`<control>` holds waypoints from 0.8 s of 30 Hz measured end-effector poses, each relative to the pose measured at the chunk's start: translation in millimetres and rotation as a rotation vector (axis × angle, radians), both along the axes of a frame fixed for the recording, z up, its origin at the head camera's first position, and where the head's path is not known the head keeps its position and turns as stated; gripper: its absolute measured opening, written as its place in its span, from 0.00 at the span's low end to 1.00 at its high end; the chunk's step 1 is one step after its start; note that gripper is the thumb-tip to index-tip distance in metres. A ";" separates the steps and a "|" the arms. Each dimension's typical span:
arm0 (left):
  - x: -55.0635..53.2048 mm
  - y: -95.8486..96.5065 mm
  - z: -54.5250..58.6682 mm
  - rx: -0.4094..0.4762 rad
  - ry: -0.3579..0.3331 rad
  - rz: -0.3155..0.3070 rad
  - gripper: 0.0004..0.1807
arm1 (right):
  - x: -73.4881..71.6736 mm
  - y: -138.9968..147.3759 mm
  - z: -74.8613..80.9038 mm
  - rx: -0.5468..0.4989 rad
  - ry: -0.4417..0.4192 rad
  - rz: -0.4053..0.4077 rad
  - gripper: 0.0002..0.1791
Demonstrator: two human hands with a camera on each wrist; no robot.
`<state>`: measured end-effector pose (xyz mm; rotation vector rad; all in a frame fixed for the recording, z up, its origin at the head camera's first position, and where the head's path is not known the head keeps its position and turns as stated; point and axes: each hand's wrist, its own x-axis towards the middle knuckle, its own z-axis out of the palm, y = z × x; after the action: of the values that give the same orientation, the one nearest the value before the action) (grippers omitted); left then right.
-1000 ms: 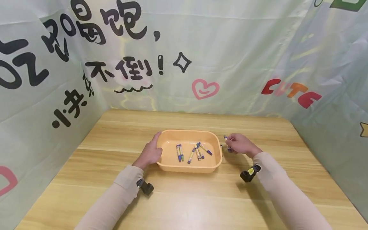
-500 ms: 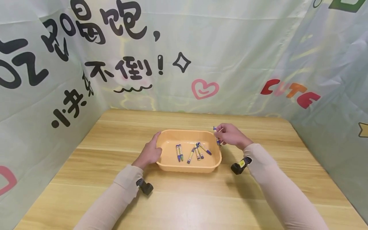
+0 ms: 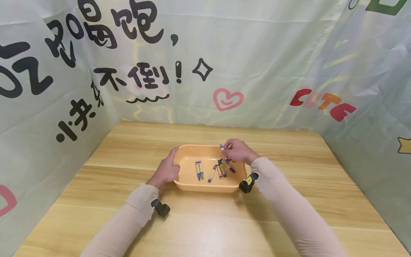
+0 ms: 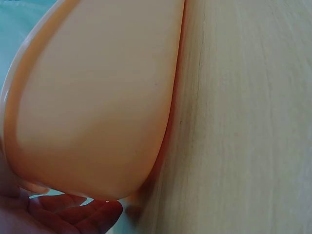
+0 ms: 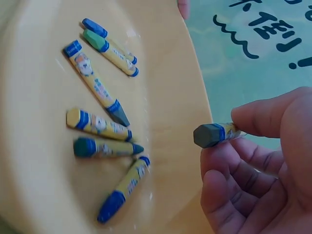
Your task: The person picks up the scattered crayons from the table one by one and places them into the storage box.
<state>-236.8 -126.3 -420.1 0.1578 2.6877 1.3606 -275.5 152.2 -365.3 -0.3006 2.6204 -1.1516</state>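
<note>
My left hand (image 3: 165,170) holds the left end of a shallow orange plastic tub (image 3: 205,187), its thumb at the rim and its fingers (image 4: 100,217) against the outer wall. Between thumb and fingers my right hand (image 3: 238,151) pinches a crayon (image 5: 214,135) with a dark grey-green end, above the tub's far right part. Inside the tub lie several crayons in yellow wrappers: a blue one (image 5: 119,197), a dark green one (image 5: 105,147), a grey one (image 5: 97,83), a yellow-ended one (image 5: 97,124), and a light green one (image 5: 109,51) beside another blue one (image 5: 95,27).
The tub stands on a wood-grain table (image 3: 205,221). Printed cloth walls (image 3: 263,71) with lettering and a pink heart enclose the table at the back and both sides. A small black camera (image 3: 247,184) sits on my right wrist, another camera (image 3: 161,208) on my left.
My right hand has carried the crayon leftward from the table beside the tub, over the right rim, to above the tub's inside. The left hand has stayed at the tub's left end.
</note>
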 end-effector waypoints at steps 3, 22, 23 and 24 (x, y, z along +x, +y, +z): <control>0.4 -0.6 -0.3 -0.004 -0.006 0.006 0.40 | -1.5 -9.8 -1.0 0.035 -0.021 0.008 0.09; -1.2 -0.8 -3.6 -0.005 -0.008 0.004 0.40 | -6.0 -27.4 -3.5 0.076 -0.043 0.071 0.08; -1.4 -0.8 -3.7 -0.004 -0.009 0.004 0.40 | -5.5 -26.1 -2.4 0.069 -0.046 0.065 0.08; -1.4 -0.8 -3.6 -0.004 -0.009 0.004 0.40 | -5.1 -24.7 -1.5 0.062 -0.046 0.060 0.09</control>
<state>-238.2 -127.2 -423.6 0.1460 2.6844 1.3538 -280.5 127.5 -366.8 -0.3332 2.5828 -1.0435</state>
